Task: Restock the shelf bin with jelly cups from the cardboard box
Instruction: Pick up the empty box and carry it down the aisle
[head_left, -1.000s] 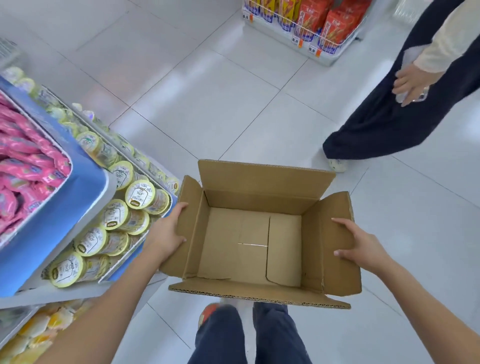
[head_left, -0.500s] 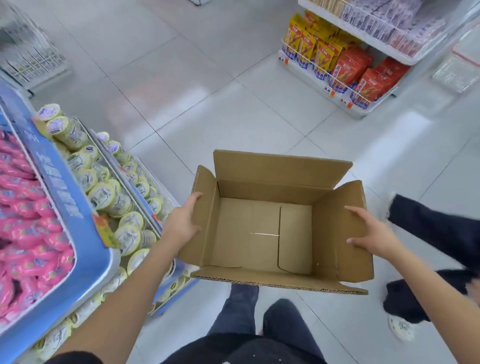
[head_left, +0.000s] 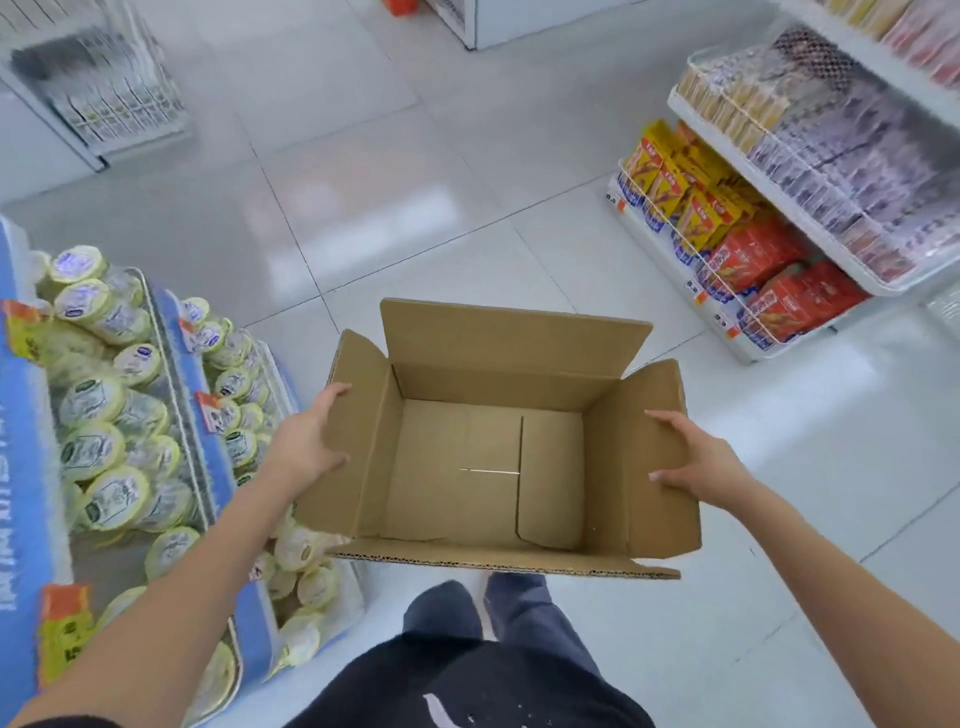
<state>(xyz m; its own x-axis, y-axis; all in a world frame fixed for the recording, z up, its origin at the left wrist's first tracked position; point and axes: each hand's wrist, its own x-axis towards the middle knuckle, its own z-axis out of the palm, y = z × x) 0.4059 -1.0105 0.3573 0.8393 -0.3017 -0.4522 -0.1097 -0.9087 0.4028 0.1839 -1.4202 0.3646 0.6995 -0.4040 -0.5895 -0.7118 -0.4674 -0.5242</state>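
Blur smears the far shelves, so the print on the packets there cannot be read, and the lettering on the blue shelf front (head_left: 28, 467) at the left edge is cut off. Jelly cups (head_left: 106, 496) fill the shelf bin (head_left: 200, 415) on the left, piled and overlapping; the left forearm covers some of them and the nearest ones run out of view, so an exact count is not possible, though well over twenty lids show. One cardboard box (head_left: 493, 457) is held in the middle over the floor, above the person's two dark trouser legs. Its four flaps stand open and its bare bottom shows with nothing in it. The left hand (head_left: 306, 441) presses flat against the outside of the left flap, fingers spread and wrapped over the edge. The right hand (head_left: 696, 457) presses the right flap the same way, fingers extended along the cardboard. On the right, a white rack (head_left: 675, 260) carries yellow packets (head_left: 670, 182) and red packets (head_left: 769, 270) behind wire rails, with paler packs above too blurred to identify.
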